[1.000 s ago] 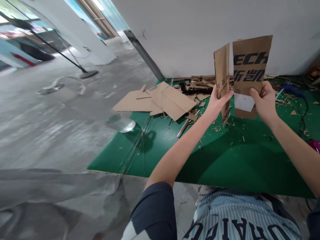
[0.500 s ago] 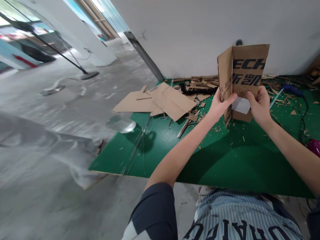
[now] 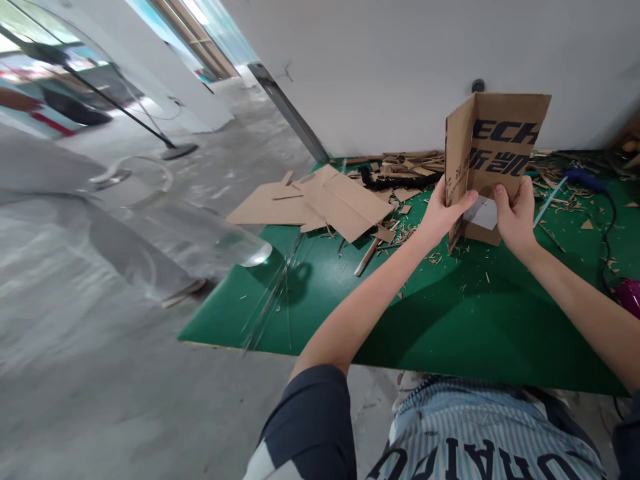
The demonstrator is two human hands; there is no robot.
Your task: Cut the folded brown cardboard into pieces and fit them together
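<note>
A folded piece of brown cardboard (image 3: 505, 110) with black printed lettering stands upright above the green table, bent along a vertical crease into two panels. My left hand (image 3: 445, 213) is closed around its narrower left panel, thumb on the inner side. My right hand (image 3: 517, 217) grips the lower right part of the wide panel, thumb in front and fingers behind. Between my thumbs a white label (image 3: 481, 212) shows on the lower part of the cardboard. The fingers behind the panels are hidden.
Flat cardboard pieces (image 3: 345, 200) and scraps lie left on the green table (image 3: 320, 293). A blue tool with a cord (image 3: 587, 179) lies at right. A clear round container (image 3: 245, 247) stands near the left edge. A person in grey trousers (image 3: 125, 247) is blurred at left.
The cardboard has turned slightly and shifted a little to the right, still held by both hands. At the left, the person in grey trousers has moved farther into view.
</note>
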